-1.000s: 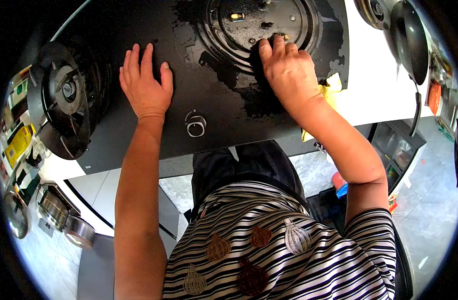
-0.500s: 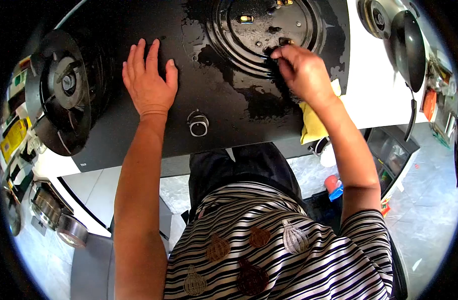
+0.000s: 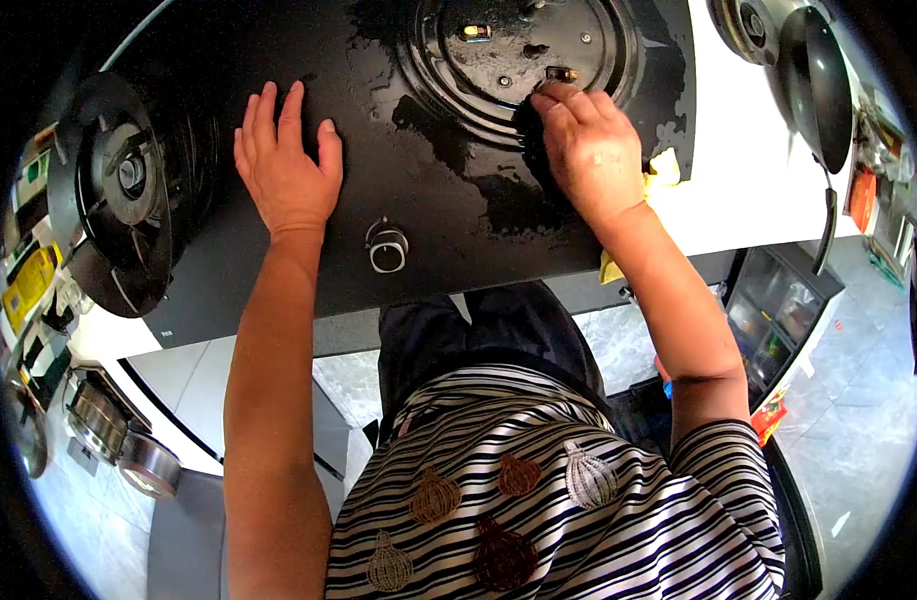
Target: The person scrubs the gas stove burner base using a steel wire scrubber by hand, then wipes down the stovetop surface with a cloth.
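Your right hand (image 3: 591, 150) has rolled knuckles-up, curled; can't tell if gripping. Work stays at the burner recess (image 3: 469, 112), near edge. Your left hand (image 3: 291, 182) lies spread on the hob (image 3: 459, 245).

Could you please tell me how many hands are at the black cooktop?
2: the left hand, spread on the cooktop; the right hand, at the near rim of the round burner recess.
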{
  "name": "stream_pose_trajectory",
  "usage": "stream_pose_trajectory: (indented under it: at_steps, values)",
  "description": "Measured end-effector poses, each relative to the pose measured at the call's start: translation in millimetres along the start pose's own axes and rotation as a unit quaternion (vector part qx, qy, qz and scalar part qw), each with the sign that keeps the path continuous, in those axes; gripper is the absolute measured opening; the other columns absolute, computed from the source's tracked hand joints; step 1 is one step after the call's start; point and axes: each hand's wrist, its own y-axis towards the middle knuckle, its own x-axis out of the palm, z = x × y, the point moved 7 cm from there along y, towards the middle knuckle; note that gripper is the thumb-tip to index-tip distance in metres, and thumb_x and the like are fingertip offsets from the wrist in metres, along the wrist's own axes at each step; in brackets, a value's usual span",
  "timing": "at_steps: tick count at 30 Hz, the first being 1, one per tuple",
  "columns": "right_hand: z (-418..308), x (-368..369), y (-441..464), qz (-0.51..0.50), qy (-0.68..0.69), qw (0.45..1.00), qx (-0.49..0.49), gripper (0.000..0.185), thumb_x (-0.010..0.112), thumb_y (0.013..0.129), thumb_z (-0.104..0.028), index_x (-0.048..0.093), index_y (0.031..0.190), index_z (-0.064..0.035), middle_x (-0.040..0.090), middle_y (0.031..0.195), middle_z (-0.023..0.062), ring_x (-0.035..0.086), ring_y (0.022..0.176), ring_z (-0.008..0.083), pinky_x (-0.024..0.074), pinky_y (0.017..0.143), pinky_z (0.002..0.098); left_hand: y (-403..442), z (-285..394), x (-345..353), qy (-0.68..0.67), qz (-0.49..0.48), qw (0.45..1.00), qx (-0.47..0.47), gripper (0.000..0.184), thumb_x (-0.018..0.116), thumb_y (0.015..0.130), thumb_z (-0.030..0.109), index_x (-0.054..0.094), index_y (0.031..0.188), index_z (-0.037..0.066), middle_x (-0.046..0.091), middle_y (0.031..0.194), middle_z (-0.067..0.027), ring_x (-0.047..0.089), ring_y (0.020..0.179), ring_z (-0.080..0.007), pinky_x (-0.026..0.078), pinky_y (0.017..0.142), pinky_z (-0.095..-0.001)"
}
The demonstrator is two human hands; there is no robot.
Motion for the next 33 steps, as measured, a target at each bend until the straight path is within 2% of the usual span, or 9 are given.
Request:
stream_pose_trajectory:
  at_steps: [3, 7, 12, 17, 19, 24, 27, 30, 33]
  values:
    - [-6.8, -2.9, -3.0, 0.026, 0.090, 0.995, 0.019, 0.032, 0.063, 0.076, -0.005, 0.068, 0.107, -0.0082, 0.066, 0.111, 0.0072, 0.063, 0.094, 0.0274, 0.0537, 0.083, 0.0367, -1.1, 1.3, -0.4, -0.004, -0.004, 1.000, -0.002, 0.050, 0.061, 0.089, 0.031, 0.055, 0.136, 0.016, 0.047, 0.146, -0.0094, 0.037, 0.140, -0.0278, 0.024, 0.117, -0.0486]
    - [0.8, 4.3, -0.2, 0.050, 0.083, 0.993, 0.073, 0.033, 0.063, 0.077, -0.003, 0.067, 0.110, -0.0074, 0.066, 0.109, 0.0086, 0.063, 0.096, 0.0286, 0.0534, 0.086, 0.0366, -0.2, 2.9, -1.5, 0.000, 0.003, 1.000, 0.010, 0.049, 0.061, 0.091, 0.028, 0.054, 0.137, 0.014, 0.047, 0.146, -0.0119, 0.040, 0.138, -0.0324, 0.029, 0.114, -0.0501]
    - [26.6, 0.1, -15.2, 0.005, -0.055, 0.995, 0.085, 0.035, 0.061, 0.077, -0.011, 0.069, 0.111, -0.0110, 0.064, 0.113, 0.0018, 0.057, 0.102, 0.0247, 0.0465, 0.080, 0.0373, -0.8, 2.1, -1.4, 0.001, 0.001, 1.000, 0.011, 0.049, 0.061, 0.091, 0.028, 0.054, 0.137, 0.014, 0.047, 0.146, -0.0125, 0.041, 0.137, -0.0327, 0.030, 0.113, -0.0501]
    - [7.0, 9.8, -10.9, 0.028, -0.043, 0.997, 0.053, 0.034, 0.058, 0.081, -0.008, 0.066, 0.113, -0.0034, 0.063, 0.113, 0.0099, 0.058, 0.097, 0.0279, 0.0501, 0.086, 0.0371, 0.1, 4.1, -2.5, 0.003, 0.001, 1.000, 0.009, 0.048, 0.062, 0.090, 0.027, 0.056, 0.135, 0.013, 0.048, 0.144, -0.0129, 0.041, 0.137, -0.0328, 0.030, 0.113, -0.0495]
    - [-12.8, 13.7, -0.4, 0.036, -0.004, 0.999, 0.037, 0.032, 0.059, 0.080, -0.009, 0.067, 0.111, -0.0032, 0.063, 0.112, 0.0096, 0.058, 0.097, 0.0273, 0.0500, 0.085, 0.0370, 0.9, 4.5, -3.1, -0.001, 0.003, 1.000, 0.010, 0.048, 0.062, 0.090, 0.027, 0.056, 0.135, 0.013, 0.048, 0.144, -0.0130, 0.041, 0.137, -0.0328, 0.030, 0.113, -0.0495]
    - [12.4, 1.9, -11.5, 0.056, -0.055, 0.993, 0.088, 0.032, 0.060, 0.078, -0.011, 0.071, 0.108, -0.0130, 0.065, 0.110, -0.0024, 0.058, 0.098, 0.0217, 0.0479, 0.076, 0.0357, 0.6, 2.2, -2.8, -0.002, 0.001, 1.000, 0.011, 0.048, 0.062, 0.090, 0.026, 0.055, 0.136, 0.014, 0.048, 0.145, -0.0132, 0.040, 0.138, -0.0327, 0.029, 0.113, -0.0496]
    - [12.2, 3.3, -14.2, 0.055, -0.028, 0.994, 0.088, 0.036, 0.063, 0.075, -0.008, 0.069, 0.110, -0.0074, 0.065, 0.112, 0.0034, 0.058, 0.098, 0.0255, 0.0486, 0.082, 0.0386, -1.3, 4.0, -2.9, -0.013, 0.005, 1.000, 0.011, 0.049, 0.061, 0.090, 0.027, 0.054, 0.137, 0.014, 0.048, 0.145, -0.0127, 0.040, 0.138, -0.0326, 0.029, 0.114, -0.0496]
    - [-16.7, 5.9, -3.5, -0.001, 0.107, 0.993, 0.055, 0.048, 0.064, 0.071, 0.002, 0.063, 0.120, -0.0017, 0.062, 0.115, 0.0138, 0.057, 0.102, 0.0329, 0.0466, 0.095, 0.0399, 0.4, 2.6, -2.5, -0.003, 0.009, 1.000, 0.006, 0.049, 0.061, 0.090, 0.027, 0.054, 0.137, 0.014, 0.047, 0.145, -0.0121, 0.040, 0.138, -0.0326, 0.029, 0.114, -0.0495]
    - [-24.1, 5.2, -8.3, 0.024, 0.090, 0.996, 0.017, 0.042, 0.062, 0.073, -0.002, 0.066, 0.115, -0.0068, 0.065, 0.112, 0.0063, 0.059, 0.099, 0.0262, 0.0498, 0.088, 0.0363, 0.0, 3.0, -1.5, -0.001, 0.000, 1.000, 0.009, 0.049, 0.061, 0.091, 0.028, 0.054, 0.137, 0.014, 0.047, 0.146, -0.0118, 0.041, 0.137, -0.0329, 0.029, 0.114, -0.0495]
